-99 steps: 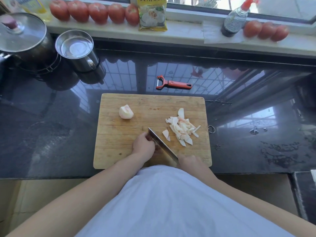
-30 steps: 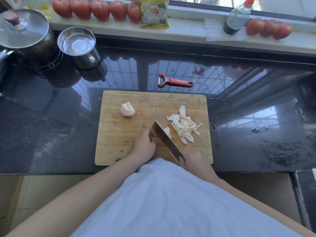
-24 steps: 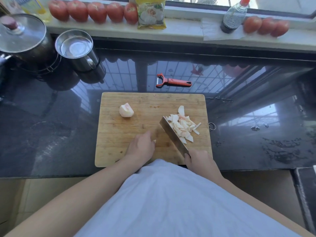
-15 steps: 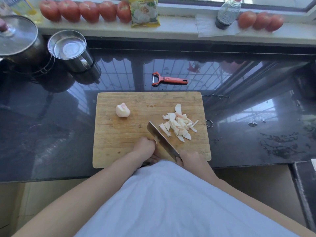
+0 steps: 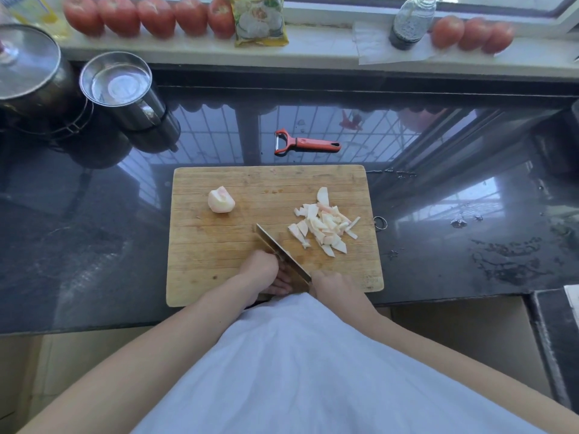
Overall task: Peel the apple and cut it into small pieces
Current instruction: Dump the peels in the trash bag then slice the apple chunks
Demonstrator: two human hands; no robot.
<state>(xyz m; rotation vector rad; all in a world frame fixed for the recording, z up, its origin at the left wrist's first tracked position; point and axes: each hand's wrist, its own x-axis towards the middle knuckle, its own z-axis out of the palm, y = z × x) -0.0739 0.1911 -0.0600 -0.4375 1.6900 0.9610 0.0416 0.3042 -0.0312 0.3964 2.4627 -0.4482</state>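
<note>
Right hand (image 5: 332, 285) wrapped round the handle of the knife (image 5: 283, 256) at the near edge of the cutting board (image 5: 219, 245); handle itself hidden inside the fist. Blade angled away and to the left from that hand, tip out toward the board's middle. Left hand (image 5: 265, 270) curled just left of the blade, fingers bent under, touching or nearly touching the flat of the steel. Apparently pinning down a piece of apple beneath the fingers, though that piece is covered and cannot be confirmed; hold of the left hand therefore not determinable.

Just beyond and right of the blade tip: pile of apple pieces (image 5: 324, 225), pale slices and wedges, some with a pink tinge, heaped loosely on the board's right half. Beyond and left of the left hand, well apart from the pile: one larger apple chunk (image 5: 221, 200), peeled, rounded, standing alone on the board.

Past the board's far edge, on the dark glossy counter (image 5: 470, 245): red-handled peeler (image 5: 305, 143), lying flat, head to the left. Far left of both hands: steel cup (image 5: 120, 86) beside a lidded pot (image 5: 29, 70). On the windowsill (image 5: 329, 45) beyond: row of tomatoes (image 5: 150, 17), yellow packet (image 5: 259, 21), dark bottle (image 5: 410, 23), three more tomatoes to its right.
</note>
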